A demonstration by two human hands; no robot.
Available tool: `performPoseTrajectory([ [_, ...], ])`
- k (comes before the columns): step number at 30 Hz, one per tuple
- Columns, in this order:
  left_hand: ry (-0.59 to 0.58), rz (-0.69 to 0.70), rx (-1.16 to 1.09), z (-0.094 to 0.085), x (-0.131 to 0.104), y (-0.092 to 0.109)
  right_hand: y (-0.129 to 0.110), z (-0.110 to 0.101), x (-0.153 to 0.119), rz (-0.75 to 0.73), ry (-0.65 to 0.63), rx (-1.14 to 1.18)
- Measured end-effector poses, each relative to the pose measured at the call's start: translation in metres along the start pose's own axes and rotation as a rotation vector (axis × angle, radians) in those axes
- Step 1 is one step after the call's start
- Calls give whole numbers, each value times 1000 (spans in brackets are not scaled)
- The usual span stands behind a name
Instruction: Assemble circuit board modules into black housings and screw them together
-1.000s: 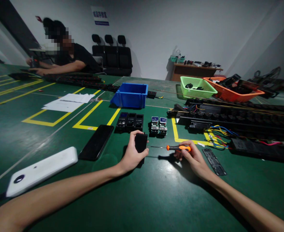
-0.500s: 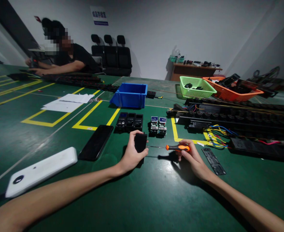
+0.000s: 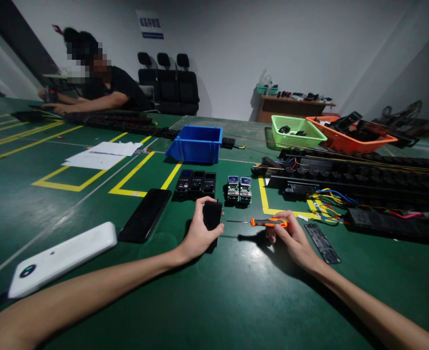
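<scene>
My left hand [image 3: 199, 232] is closed around a small black box-shaped case [image 3: 212, 216], held on edge over the green table. In my right hand [image 3: 291, 238] is a screwdriver [image 3: 269, 222] with an orange and black handle, lying level. Its thin shaft points left, and the tip meets or nearly meets the case's right side; the exact contact is too small to see. Just beyond, black cases with small screens [image 3: 196, 183] stand in a row, beside two bare circuit boards [image 3: 239, 188]. A flat black plate [image 3: 323, 243] lies right of my right hand.
A black phone [image 3: 145, 215] and a white oblong device [image 3: 63, 257] lie at left. Behind are a blue bin [image 3: 200, 144], papers [image 3: 99, 155], a green basket [image 3: 298, 132] and an orange basket [image 3: 364, 141]. Wired black rails [image 3: 346, 175] fill the right. A person [image 3: 105, 87] works far left.
The fingers of my right hand have shifted slightly on the screwdriver's handle. The black case and my left hand stay where they were.
</scene>
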State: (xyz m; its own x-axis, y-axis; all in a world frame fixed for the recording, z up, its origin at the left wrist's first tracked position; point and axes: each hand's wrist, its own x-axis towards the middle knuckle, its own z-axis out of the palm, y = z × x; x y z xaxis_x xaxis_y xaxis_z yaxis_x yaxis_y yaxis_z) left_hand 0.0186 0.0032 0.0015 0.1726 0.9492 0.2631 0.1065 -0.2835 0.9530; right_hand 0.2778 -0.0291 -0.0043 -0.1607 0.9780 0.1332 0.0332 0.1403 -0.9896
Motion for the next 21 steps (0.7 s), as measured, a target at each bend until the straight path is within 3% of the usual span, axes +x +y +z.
performPoseTrajectory([
  [15,4,-5,2,0,0,0,-3,2,0,62,-41,-68],
  [21,3,4,-2,2,0,-2,1,-1,-6,-10,35,-128],
])
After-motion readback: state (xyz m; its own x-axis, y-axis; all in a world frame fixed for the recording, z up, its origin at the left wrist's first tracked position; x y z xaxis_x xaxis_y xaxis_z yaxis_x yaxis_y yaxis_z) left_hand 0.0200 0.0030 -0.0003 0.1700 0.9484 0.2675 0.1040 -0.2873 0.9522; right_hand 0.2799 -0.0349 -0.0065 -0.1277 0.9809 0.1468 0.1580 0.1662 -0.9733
